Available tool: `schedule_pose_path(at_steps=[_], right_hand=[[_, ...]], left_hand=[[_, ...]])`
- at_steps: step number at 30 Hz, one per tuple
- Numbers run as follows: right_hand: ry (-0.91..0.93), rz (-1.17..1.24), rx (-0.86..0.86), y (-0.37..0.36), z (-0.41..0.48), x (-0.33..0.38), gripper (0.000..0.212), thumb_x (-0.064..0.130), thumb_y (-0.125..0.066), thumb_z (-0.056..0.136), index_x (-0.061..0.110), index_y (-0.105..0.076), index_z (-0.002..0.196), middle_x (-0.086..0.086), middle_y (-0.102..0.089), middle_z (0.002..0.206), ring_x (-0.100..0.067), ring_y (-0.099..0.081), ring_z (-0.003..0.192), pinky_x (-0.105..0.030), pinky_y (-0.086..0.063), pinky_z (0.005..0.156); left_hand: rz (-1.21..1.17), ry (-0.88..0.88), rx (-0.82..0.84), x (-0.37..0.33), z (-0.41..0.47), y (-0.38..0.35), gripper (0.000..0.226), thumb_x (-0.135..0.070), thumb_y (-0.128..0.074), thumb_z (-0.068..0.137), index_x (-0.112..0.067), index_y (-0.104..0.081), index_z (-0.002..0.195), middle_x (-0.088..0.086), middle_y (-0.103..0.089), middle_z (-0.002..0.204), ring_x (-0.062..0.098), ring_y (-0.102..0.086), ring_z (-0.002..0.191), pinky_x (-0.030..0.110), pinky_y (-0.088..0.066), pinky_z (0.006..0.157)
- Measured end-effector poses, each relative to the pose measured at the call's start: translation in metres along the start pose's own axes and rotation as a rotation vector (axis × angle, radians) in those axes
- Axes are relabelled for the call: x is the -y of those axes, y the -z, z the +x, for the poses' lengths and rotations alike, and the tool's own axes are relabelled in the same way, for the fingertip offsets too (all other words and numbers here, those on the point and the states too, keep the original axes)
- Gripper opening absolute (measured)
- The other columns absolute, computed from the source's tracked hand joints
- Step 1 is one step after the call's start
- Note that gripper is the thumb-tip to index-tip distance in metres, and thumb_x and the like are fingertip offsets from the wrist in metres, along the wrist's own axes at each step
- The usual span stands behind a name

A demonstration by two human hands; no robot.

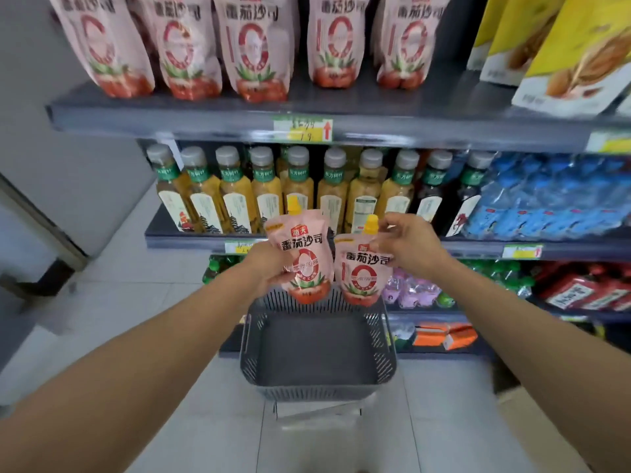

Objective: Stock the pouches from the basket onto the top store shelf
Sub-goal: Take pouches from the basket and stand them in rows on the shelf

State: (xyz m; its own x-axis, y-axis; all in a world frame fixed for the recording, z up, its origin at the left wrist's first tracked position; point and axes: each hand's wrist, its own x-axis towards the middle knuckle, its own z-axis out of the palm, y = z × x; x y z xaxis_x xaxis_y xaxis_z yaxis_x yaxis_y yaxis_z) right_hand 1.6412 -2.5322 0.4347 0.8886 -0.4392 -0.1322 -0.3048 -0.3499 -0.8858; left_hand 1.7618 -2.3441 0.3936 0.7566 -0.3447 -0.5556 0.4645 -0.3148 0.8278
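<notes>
My left hand (268, 268) grips a pink tomato-sauce pouch (302, 247) with a yellow cap by its left side. My right hand (408, 247) pinches a second pink pouch (362, 276) near its top right corner, beside its yellow cap. Both pouches hang upright, side by side, above the far rim of the grey slatted basket (317, 387), whose inside looks bare. The top shelf (211, 116) carries a row of several matching pink pouches (254, 46).
Yellow snack bags (573, 52) fill the top shelf's right end. Tea bottles (300, 189) and blue water packs (546, 199) line the middle shelf. Lower shelves hold green bottles, pink and red packs. The basket rests on a low stand over a tiled floor.
</notes>
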Motion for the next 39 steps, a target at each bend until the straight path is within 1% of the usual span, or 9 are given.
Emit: schedule_pose_path(at_steps=[6, 12, 16, 19, 23, 28, 32, 35, 39], right_hand=[[0.146, -0.013, -0.138, 0.048, -0.023, 0.073, 0.030, -0.004, -0.065, 0.081, 0.018, -0.049, 0.069, -0.007, -0.055, 0.073, -0.024, -0.059, 0.075, -0.037, -0.054, 0.058], [0.339, -0.040, -0.325, 0.096, -0.032, 0.134, 0.025, 0.000, -0.067, 0.082, 0.019, -0.052, 0.073, -0.008, -0.056, 0.083, -0.023, -0.057, 0.078, -0.046, -0.057, 0.064], [0.430, -0.050, -0.411, 0.128, -0.026, 0.168, 0.030, -0.001, -0.067, 0.081, 0.020, -0.051, 0.068, -0.003, -0.053, 0.070, -0.024, -0.056, 0.077, -0.050, -0.054, 0.072], [0.475, -0.063, -0.434, 0.147, -0.015, 0.186, 0.033, -0.003, -0.065, 0.082, 0.021, -0.049, 0.067, -0.008, -0.059, 0.075, -0.024, -0.060, 0.076, -0.039, -0.055, 0.062], [0.511, -0.144, -0.488, 0.170, 0.009, 0.205, 0.028, 0.002, -0.065, 0.084, 0.022, -0.051, 0.070, 0.001, -0.054, 0.069, -0.021, -0.058, 0.067, -0.017, -0.047, 0.042], [0.537, -0.225, -0.478, 0.189, 0.052, 0.214, 0.031, 0.004, -0.068, 0.081, 0.028, -0.054, 0.067, -0.001, -0.059, 0.078, -0.025, -0.062, 0.083, -0.035, -0.054, 0.070], [0.521, -0.235, -0.447, 0.189, 0.082, 0.213, 0.012, 0.004, -0.068, 0.082, 0.014, -0.060, 0.084, 0.000, -0.059, 0.078, -0.021, -0.061, 0.081, -0.028, -0.051, 0.064], [0.485, -0.181, -0.409, 0.186, 0.102, 0.207, 0.013, 0.004, -0.067, 0.084, 0.013, -0.061, 0.090, -0.004, -0.061, 0.086, -0.016, -0.061, 0.078, -0.019, -0.045, 0.055], [0.445, -0.097, -0.342, 0.185, 0.122, 0.197, 0.012, 0.000, -0.065, 0.084, 0.011, -0.060, 0.086, 0.003, -0.060, 0.077, -0.005, -0.059, 0.068, -0.019, -0.047, 0.054]], left_hand=[[0.015, -0.223, 0.044, -0.070, -0.045, -0.001, 0.015, -0.002, -0.055, 0.091, -0.014, -0.055, 0.082, 0.008, -0.063, 0.098, 0.015, -0.058, 0.077, 0.024, -0.051, 0.058], [0.003, -0.385, 0.128, -0.137, -0.082, -0.011, 0.016, -0.002, -0.054, 0.091, -0.015, -0.058, 0.083, 0.001, -0.064, 0.082, 0.012, -0.059, 0.072, 0.017, -0.050, 0.048], [0.017, -0.513, 0.115, -0.185, -0.096, -0.017, 0.016, 0.002, -0.055, 0.089, -0.014, -0.058, 0.086, 0.001, -0.063, 0.080, 0.012, -0.057, 0.070, 0.015, -0.047, 0.043], [0.032, -0.571, 0.055, -0.216, -0.095, -0.022, 0.016, 0.005, -0.054, 0.088, -0.010, -0.058, 0.084, 0.003, -0.062, 0.078, 0.013, -0.055, 0.068, 0.018, -0.045, 0.045], [0.025, -0.608, -0.006, -0.250, -0.085, -0.031, 0.014, 0.000, -0.053, 0.091, -0.012, -0.054, 0.083, 0.002, -0.061, 0.078, 0.012, -0.056, 0.066, 0.015, -0.045, 0.041], [0.067, -0.627, -0.061, -0.275, -0.059, -0.040, 0.026, 0.004, -0.052, 0.090, -0.013, -0.049, 0.071, 0.006, -0.060, 0.077, 0.015, -0.054, 0.067, 0.025, -0.041, 0.055], [0.077, -0.617, -0.090, -0.283, -0.040, -0.048, 0.027, 0.004, -0.052, 0.090, -0.015, -0.050, 0.071, 0.002, -0.059, 0.075, 0.014, -0.053, 0.067, 0.025, -0.042, 0.058], [0.112, -0.594, -0.111, -0.285, -0.024, -0.050, 0.028, 0.004, -0.051, 0.090, -0.014, -0.049, 0.069, 0.005, -0.057, 0.074, 0.014, -0.050, 0.065, 0.025, -0.040, 0.056], [0.147, -0.577, -0.128, -0.285, -0.007, -0.049, 0.023, 0.001, -0.053, 0.090, -0.015, -0.054, 0.073, 0.007, -0.060, 0.081, 0.015, -0.053, 0.067, 0.023, -0.041, 0.054]])
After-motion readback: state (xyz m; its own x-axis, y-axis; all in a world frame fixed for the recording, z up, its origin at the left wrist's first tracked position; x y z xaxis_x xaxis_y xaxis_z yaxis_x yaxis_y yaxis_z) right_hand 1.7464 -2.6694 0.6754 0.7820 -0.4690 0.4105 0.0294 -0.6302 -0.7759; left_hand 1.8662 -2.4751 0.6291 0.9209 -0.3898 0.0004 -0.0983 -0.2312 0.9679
